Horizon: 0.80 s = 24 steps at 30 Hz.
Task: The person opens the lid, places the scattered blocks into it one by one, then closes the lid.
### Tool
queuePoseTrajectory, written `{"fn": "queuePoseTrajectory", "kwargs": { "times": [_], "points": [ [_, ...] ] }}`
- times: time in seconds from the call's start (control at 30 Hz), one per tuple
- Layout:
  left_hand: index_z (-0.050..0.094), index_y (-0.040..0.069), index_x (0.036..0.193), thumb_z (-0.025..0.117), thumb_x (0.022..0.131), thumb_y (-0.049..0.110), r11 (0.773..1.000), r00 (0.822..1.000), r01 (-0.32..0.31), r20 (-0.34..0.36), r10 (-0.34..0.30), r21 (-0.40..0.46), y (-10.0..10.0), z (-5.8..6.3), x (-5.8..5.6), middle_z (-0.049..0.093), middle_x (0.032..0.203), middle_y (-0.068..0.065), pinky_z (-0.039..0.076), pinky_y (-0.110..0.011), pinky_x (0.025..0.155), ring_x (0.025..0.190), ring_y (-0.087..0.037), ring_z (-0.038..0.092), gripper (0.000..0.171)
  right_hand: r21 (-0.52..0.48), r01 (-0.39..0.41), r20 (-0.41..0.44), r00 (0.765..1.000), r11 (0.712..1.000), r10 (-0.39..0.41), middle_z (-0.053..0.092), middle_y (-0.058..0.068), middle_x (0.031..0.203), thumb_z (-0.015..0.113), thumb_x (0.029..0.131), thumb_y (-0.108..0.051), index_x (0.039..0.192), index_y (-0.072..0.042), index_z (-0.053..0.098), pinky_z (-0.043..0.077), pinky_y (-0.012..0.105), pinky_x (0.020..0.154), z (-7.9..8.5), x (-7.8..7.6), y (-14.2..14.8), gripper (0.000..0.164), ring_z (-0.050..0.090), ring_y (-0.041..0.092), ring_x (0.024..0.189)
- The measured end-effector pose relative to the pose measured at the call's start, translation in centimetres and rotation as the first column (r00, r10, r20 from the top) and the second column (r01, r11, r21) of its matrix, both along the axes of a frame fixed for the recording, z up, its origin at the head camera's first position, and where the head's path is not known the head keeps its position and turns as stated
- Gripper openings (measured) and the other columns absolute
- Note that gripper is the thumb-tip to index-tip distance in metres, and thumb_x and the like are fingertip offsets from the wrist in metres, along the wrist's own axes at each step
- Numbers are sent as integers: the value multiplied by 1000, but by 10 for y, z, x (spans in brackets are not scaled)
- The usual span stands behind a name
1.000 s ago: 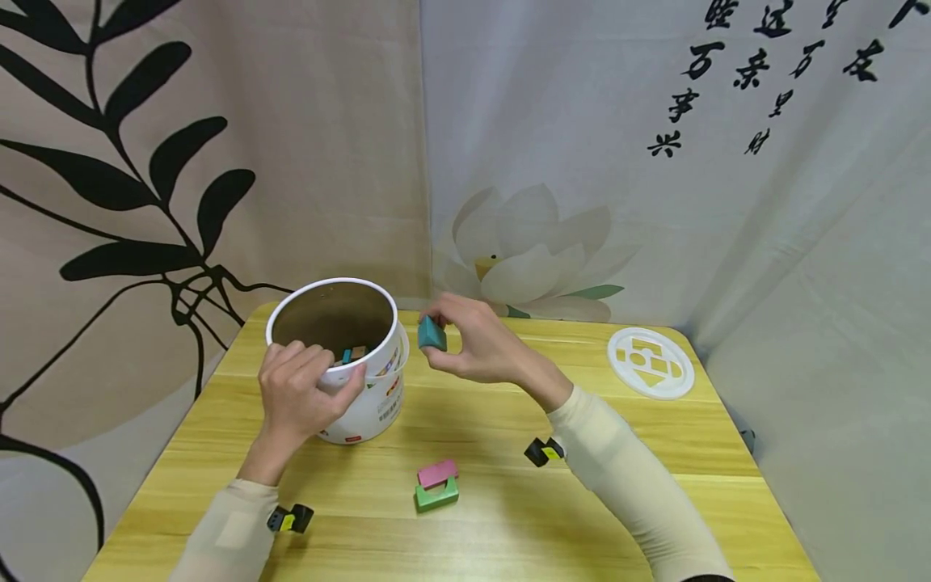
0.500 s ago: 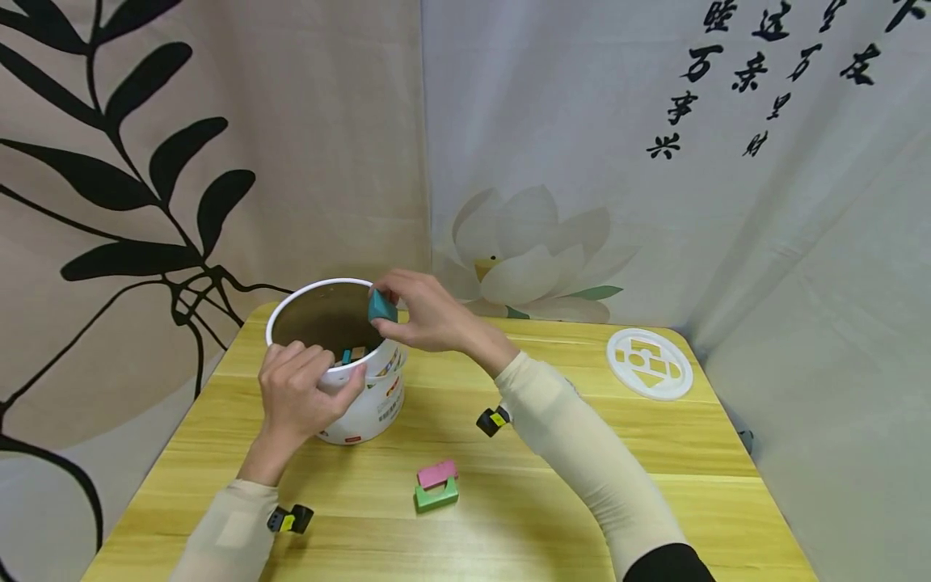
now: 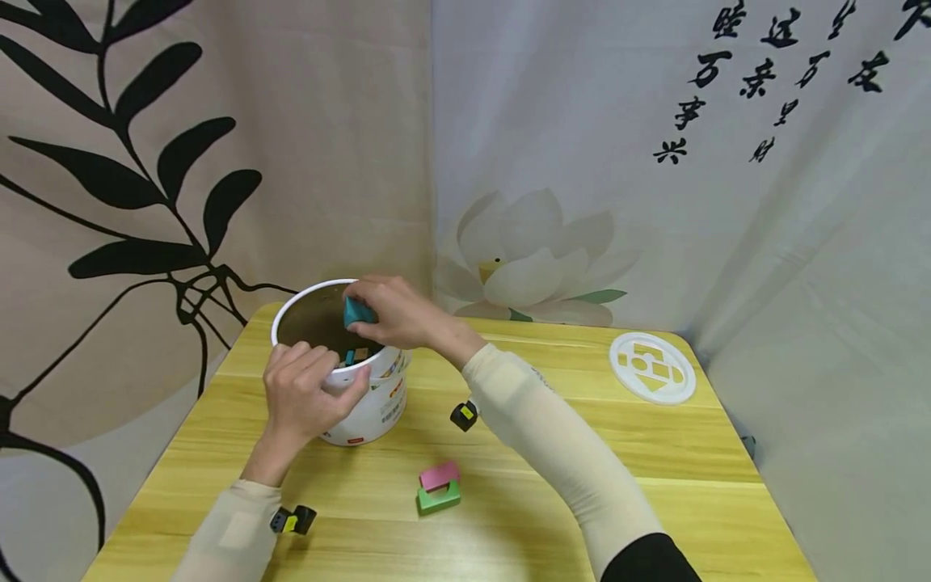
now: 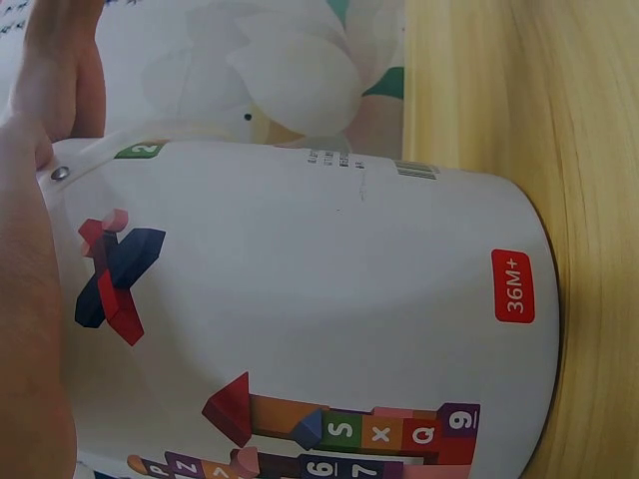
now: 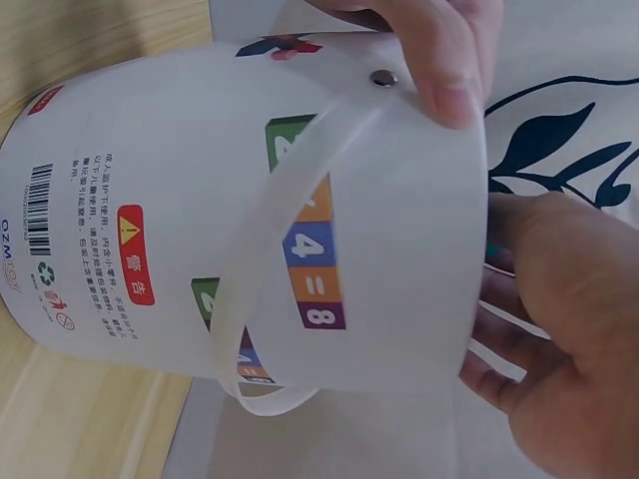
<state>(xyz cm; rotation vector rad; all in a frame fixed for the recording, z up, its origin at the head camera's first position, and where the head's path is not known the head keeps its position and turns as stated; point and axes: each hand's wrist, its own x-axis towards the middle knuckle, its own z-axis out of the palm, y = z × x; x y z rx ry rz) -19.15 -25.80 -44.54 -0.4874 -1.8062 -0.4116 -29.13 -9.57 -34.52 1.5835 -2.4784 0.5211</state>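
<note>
A white bucket (image 3: pixel 372 411) printed with toy-block pictures stands upright at the table's back left, and several small blocks (image 3: pixel 356 356) lie inside it. My left hand (image 3: pixel 307 390) grips the bucket's near rim, fingers over the edge and thumb on the outside. Over the bucket's mouth, my right hand (image 3: pixel 403 317) pinches a teal triangular block (image 3: pixel 357 312) between thumb and fingers. In the right wrist view the bucket wall (image 5: pixel 399 200) mostly hides this block, and the right hand (image 5: pixel 579 329) is right at the rim. The bucket's white strap handle (image 5: pixel 265 239) hangs down its side.
A pink block (image 3: pixel 440 475) and a green notched block (image 3: pixel 439 499) lie together on the wooden table (image 3: pixel 378 541), in front of the bucket. A white disc with cut-out shapes (image 3: pixel 652 388) lies at the back right. A printed curtain (image 3: pixel 553 121) hangs behind the table.
My right hand has carried the teal block leftward from beside the bucket to over its mouth. The left hand keeps its grip on the rim. The head view has shifted slightly.
</note>
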Motion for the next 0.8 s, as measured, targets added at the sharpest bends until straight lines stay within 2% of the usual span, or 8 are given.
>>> {"fn": "queuePoseTrajectory", "kwargs": {
  "times": [0.1, 0.2, 0.33, 0.43, 0.6, 0.7, 0.8],
  "points": [
    [44, 12, 51, 66, 78, 43, 1000, 1000, 0, 1, 0, -2, 0, 0, 0, 44, 45, -1, 29, -45, 52, 45, -22, 38, 46, -3, 7, 18, 1000, 1000, -7, 69, 5, 126, 74, 94, -32, 133, -5, 64, 48, 23, 97, -2, 1, -2, 49, 62, 13, 112],
    [44, 12, 51, 66, 77, 43, 1000, 1000, -2, 1, 2, -3, 1, -1, -1, 44, 44, -1, 29, -45, 52, 45, -22, 38, 46, -1, 17, 12, 1000, 1000, -17, 65, 4, 135, 69, 96, -38, 138, -7, 60, 43, 28, 105, -4, 2, -1, 53, 58, 14, 122],
    [45, 11, 51, 66, 77, 43, 1000, 1000, -1, 1, 1, -7, 0, -1, -1, 45, 44, -2, 29, -45, 53, 45, -23, 38, 46, -1, 22, 8, 1000, 1000, -22, 59, 2, 143, 61, 99, -45, 145, -9, 56, 36, 29, 112, -6, 3, 2, 59, 48, 12, 132],
    [46, 11, 51, 66, 78, 43, 1000, 1000, -2, 4, 2, -8, -1, -1, -1, 46, 45, -2, 29, -45, 53, 45, -23, 39, 47, 38, 33, 2, 999, 999, -33, 48, 3, 154, 55, 100, -54, 152, -12, 49, 28, 32, 118, -7, 3, 5, 67, 36, 14, 142],
    [46, 10, 52, 66, 77, 43, 1000, 1000, -5, 7, 5, -5, -1, -1, 0, 46, 45, -2, 29, -45, 53, 45, -23, 39, 46, 109, 63, 17, 998, 992, -65, 25, 3, 167, 43, 101, -64, 162, -21, 34, 16, 43, 123, -12, 4, 11, 74, 14, 21, 152],
    [45, 11, 51, 66, 77, 42, 1000, 1000, -3, 0, 3, -4, 0, -1, 0, 45, 45, -2, 29, -44, 52, 45, -23, 38, 45, 109, 76, 31, 996, 991, -80, 16, 0, 170, 39, 101, -65, 164, -27, 27, 11, 47, 124, -15, 6, 17, 75, 4, 23, 153],
    [45, 10, 51, 67, 77, 41, 1000, 1000, 0, -11, 0, -1, 1, 0, -1, 44, 45, -1, 29, -44, 52, 45, -23, 38, 45, 84, 75, 37, 996, 994, -78, 13, 1, 171, 40, 102, -64, 165, -28, 22, 10, 49, 124, -18, 8, 26, 76, 0, 23, 153]
  ]
}}
